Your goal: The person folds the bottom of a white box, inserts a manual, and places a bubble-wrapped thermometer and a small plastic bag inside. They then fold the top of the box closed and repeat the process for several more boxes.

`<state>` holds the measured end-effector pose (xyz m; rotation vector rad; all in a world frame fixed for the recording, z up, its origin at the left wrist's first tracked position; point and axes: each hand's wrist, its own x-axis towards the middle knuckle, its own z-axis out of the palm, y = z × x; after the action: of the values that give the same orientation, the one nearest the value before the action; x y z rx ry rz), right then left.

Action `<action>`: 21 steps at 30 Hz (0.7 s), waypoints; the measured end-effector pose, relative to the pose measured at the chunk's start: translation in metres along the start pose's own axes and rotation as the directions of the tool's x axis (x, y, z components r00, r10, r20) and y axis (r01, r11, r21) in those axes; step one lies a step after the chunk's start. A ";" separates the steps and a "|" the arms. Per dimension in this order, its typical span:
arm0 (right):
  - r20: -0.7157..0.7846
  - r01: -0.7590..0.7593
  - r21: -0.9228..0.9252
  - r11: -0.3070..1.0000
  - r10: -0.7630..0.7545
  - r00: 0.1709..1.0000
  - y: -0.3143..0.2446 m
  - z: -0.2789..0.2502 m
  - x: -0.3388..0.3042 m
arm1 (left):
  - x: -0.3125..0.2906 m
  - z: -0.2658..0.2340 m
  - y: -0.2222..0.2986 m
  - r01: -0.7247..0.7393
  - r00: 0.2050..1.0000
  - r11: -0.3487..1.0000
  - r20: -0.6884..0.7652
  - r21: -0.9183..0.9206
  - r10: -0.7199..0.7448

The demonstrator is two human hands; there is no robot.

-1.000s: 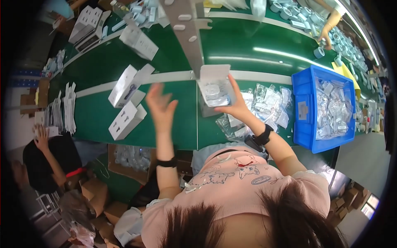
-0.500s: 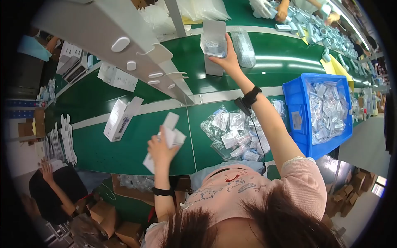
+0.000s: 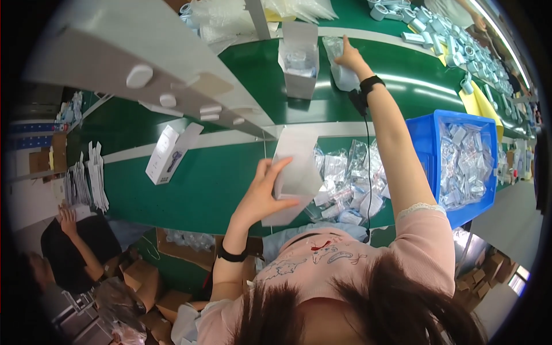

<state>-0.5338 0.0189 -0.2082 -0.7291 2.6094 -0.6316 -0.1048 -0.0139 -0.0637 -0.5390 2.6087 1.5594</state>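
My left hand (image 3: 260, 194) is closed round a white cardboard box (image 3: 296, 167) with its flap up, held above the near green table. Thumb and fingers press on its side. At the far belt, my right hand (image 3: 353, 62) is on a clear bubble-wrapped package (image 3: 340, 72), fingers over its upper right side; what is inside the wrap is hard to make out. Just left of it an open white box (image 3: 301, 85) stands upright, with clear-wrapped contents showing inside. Small clear bags (image 3: 339, 178) lie in a pile beside the box in my left hand.
A blue bin (image 3: 424, 146) full of clear bags stands at the right. A printed white box (image 3: 167, 155) sits at the left. A metal post (image 3: 190, 75) slants overhead. Pale blue parts (image 3: 454, 49) cover the far right. A cable (image 3: 368, 167) hangs from my right wrist.
My right hand has left the upright box and moved right onto the bubble-wrapped package. My left hand has brought its white box rightward, and that box now looks more opened out.
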 end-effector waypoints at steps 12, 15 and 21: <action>-0.316 0.354 0.912 -0.206 0.196 0.928 -0.105 -0.059 -0.279 | 0.000 0.041 0.001 -0.104 0.907 0.994 -0.405 0.047 0.114; -0.427 0.453 0.888 -0.081 0.219 0.877 -0.146 -0.043 -0.304 | 0.001 0.046 0.006 -0.125 0.854 0.979 -0.520 -0.164 0.022; -0.597 0.754 0.305 0.581 -0.501 0.627 -0.141 -0.049 -0.326 | -0.011 0.049 -0.011 -0.267 0.667 0.951 -0.742 -0.157 0.065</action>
<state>-0.2378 0.1072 -0.0264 -1.5057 2.2294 -1.8773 -0.0978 0.0268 -0.0946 -1.2052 3.0780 2.1070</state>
